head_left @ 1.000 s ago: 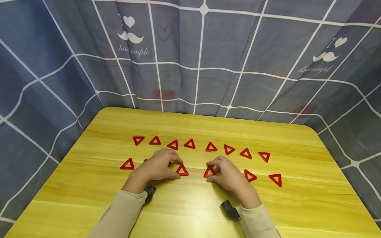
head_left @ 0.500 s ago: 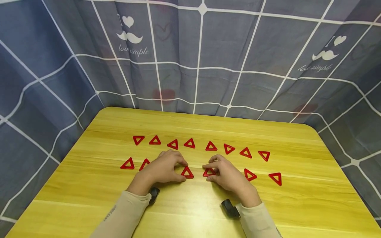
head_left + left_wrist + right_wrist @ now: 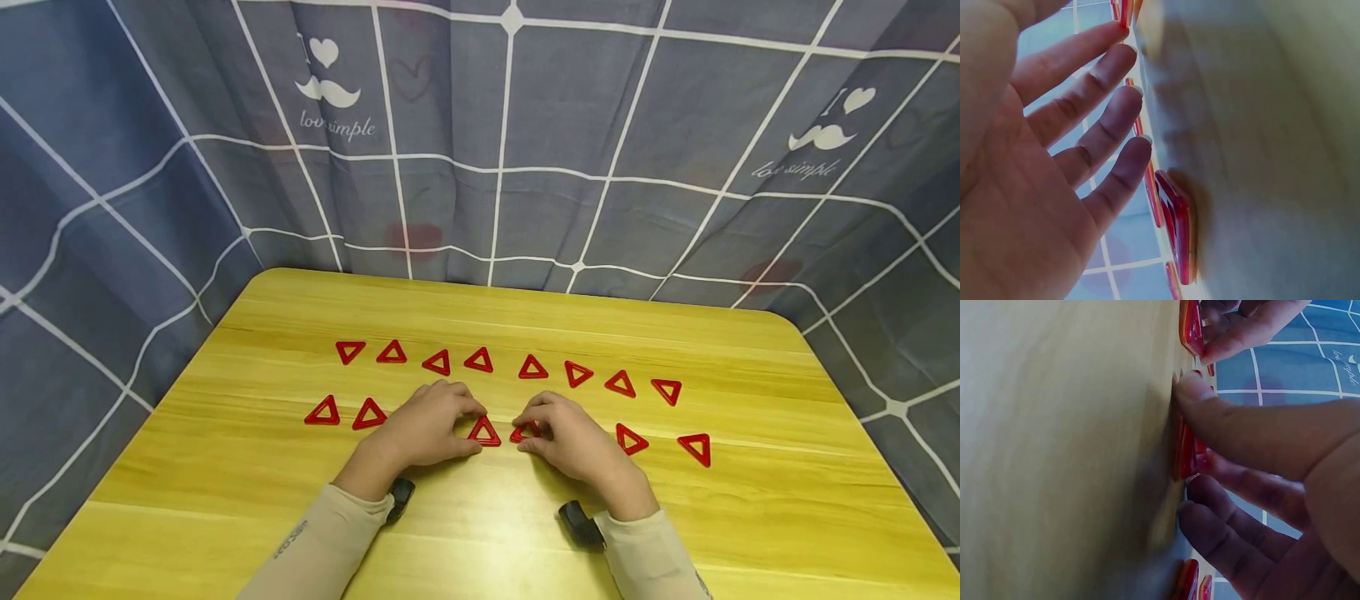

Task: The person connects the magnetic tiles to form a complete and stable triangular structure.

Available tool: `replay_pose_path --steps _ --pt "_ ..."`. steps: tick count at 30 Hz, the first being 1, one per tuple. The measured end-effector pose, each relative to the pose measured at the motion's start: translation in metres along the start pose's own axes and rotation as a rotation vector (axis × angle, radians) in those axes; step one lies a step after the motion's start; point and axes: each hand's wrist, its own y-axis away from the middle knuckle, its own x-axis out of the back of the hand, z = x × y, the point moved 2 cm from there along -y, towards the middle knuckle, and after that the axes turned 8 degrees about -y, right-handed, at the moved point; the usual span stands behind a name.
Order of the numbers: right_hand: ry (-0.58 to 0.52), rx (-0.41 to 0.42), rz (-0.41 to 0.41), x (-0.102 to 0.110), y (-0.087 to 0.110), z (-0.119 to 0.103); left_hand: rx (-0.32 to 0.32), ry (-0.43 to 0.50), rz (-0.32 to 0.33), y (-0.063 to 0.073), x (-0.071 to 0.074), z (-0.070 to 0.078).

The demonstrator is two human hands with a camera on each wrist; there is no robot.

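Observation:
My left hand [image 3: 431, 425] pinches a red triangle frame [image 3: 486, 443] by its edges, thumb at the near corner and index finger at the far one. Just right of it, my right hand [image 3: 566, 437] grips a second red triangle frame [image 3: 517, 437] between thumb and fingers, partly covering it. A small gap separates the two pieces. In the right wrist view the thumb presses the right triangle [image 3: 1186, 450] close to the tabletop. The left wrist view shows the other left fingers [image 3: 1110, 125] spread loosely, with the held piece [image 3: 1125, 12] at the top edge.
A back row of several red triangles [image 3: 477, 361] lies on the wooden table [image 3: 480, 533]. In the front row, two triangles [image 3: 323, 412] lie left of my hands and two more [image 3: 696, 449] right. A checked blue-grey curtain [image 3: 555, 217] hangs behind the table.
My left hand has slid right with its triangle, closing in on the right one and uncovering a front-row triangle behind it. My right hand and its triangle have shifted slightly left.

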Motion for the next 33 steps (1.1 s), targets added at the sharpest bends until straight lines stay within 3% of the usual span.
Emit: replay_pose_path --steps 7,19,25,33 --pt "-0.016 -0.059 0.048 0.0018 -0.0001 0.0016 0.007 0.044 -0.021 -0.0014 -0.0016 0.0003" --pt "-0.057 -0.034 0.096 0.0017 -0.0014 0.0046 0.003 0.144 -0.038 -0.0043 -0.0022 0.0023" --pt "-0.126 -0.024 0.089 -0.0013 -0.0039 0.0045 0.004 0.185 -0.045 -0.0048 -0.0034 0.0037" --pt "-0.237 -0.044 0.076 -0.0067 -0.0058 0.0034 -0.002 0.165 -0.051 -0.0012 -0.0021 0.0062"
